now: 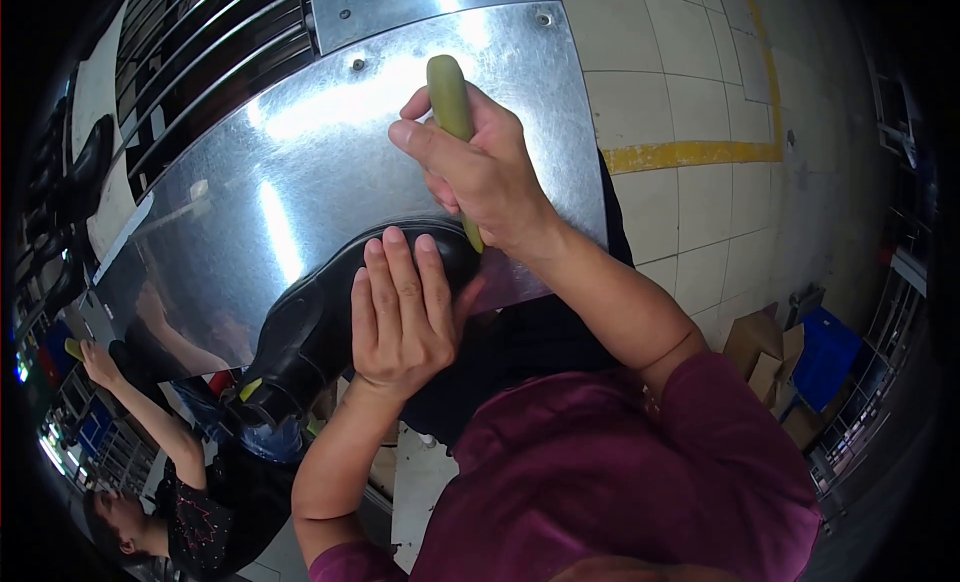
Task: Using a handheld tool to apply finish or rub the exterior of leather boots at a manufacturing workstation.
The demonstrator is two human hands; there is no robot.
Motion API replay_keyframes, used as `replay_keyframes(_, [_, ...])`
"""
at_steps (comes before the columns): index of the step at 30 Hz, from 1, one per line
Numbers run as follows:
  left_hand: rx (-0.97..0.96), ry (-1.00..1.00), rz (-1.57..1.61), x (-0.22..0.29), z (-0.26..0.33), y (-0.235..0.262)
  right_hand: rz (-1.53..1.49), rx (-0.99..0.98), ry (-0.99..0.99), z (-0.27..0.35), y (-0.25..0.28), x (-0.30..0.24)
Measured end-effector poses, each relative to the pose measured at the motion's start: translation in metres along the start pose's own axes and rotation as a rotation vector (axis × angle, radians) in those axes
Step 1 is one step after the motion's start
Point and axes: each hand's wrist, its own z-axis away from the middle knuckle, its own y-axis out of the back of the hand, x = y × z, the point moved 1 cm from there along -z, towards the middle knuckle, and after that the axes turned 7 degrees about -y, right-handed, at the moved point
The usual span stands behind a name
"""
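Observation:
A black boot (305, 317) lies at a slant over the near edge of the metal table, its toe end toward my right hand. My left hand (405, 312) is laid across the toe part, fingers stretched over the top and thumb at the right side, holding the boot. In my right hand (490, 167) is an olive-green stick (449, 94) with a rounded upper end, gripped in a closed fist. Its narrow lower tip meets the toe edge of the boot or sits right beside it; I cannot tell which. A yellow-green tab shows at the boot's lower left end.
The shiny metal table (340, 172) has bolts and adjoins a rack of metal bars (215, 52). At the lower left a co-worker (195, 502) raises a hand with a similar stick. Cardboard boxes (760, 352) and a blue bin (828, 354) stand on the right.

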Motion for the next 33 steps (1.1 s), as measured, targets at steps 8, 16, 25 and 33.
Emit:
replay_keyframes(8, [0.123,-0.097,0.147,-0.017,0.01,-0.004,-0.018,-0.025,0.022,0.007,-0.012,0.016])
replay_keyframes(16, [0.229,-0.058,0.084,-0.013,0.006,-0.007,-0.056,0.157,0.136,-0.003,-0.026,0.012])
replay_keyframes(25, [0.357,0.204,-0.01,0.008,0.018,-0.021,0.029,0.048,0.187,-0.023,-0.03,0.013])
replay_keyframes(33, [0.408,0.383,0.215,0.017,0.025,-0.008,0.236,-0.04,0.258,-0.015,-0.005,0.008])
